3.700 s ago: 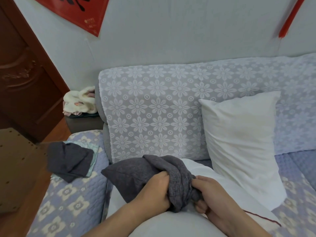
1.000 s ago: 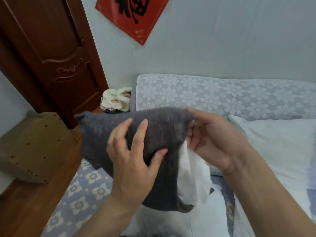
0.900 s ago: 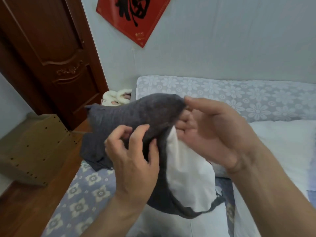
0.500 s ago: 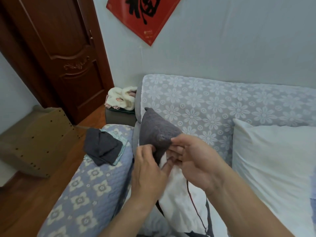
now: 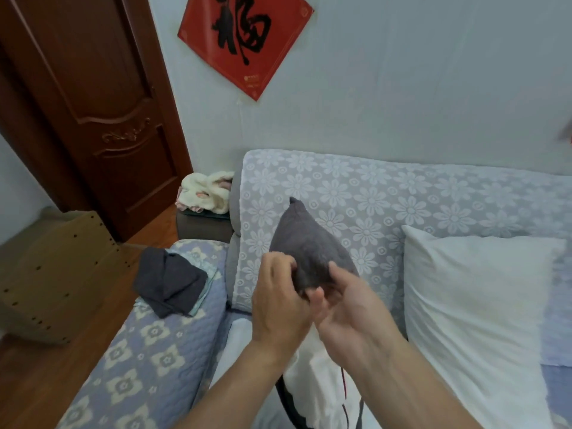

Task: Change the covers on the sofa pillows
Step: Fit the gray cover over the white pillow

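Pillow cover work, going from the left: a brown door (image 5: pixel 93 97) stands at the far left, with a cardboard box (image 5: pixel 52 274) on the wooden floor below it. Next comes the sofa's armrest, quilted in a flower print, and on it lies a folded dark grey cover (image 5: pixel 168 283), well apart from my hands. Behind it, at the sofa's end, a cream plush bundle (image 5: pixel 205 196) sits on a small dark stand. A red paper square (image 5: pixel 244 38) with a black character hangs on the wall above.

My left forearm comes up from the bottom edge, and my left hand (image 5: pixel 278 301) is raised in front of the sofa backrest (image 5: pixel 371 196), back toward me, fingers curled and pinched onto the lower left edge of the grey cover (image 5: pixel 306 243). That cover stands up above both hands, its top corner pointing upward against the backrest. My right hand (image 5: pixel 349 308) is just beside the left, palm turned up and toward me, thumb pressed on the cover's right edge, so it too is closed on the cloth. Below my hands the white pillow insert (image 5: pixel 318 391) hangs down out of the cover, with a thin red line along it. To the right, a bare white pillow (image 5: pixel 473 305) leans upright against the backrest, near my right forearm.
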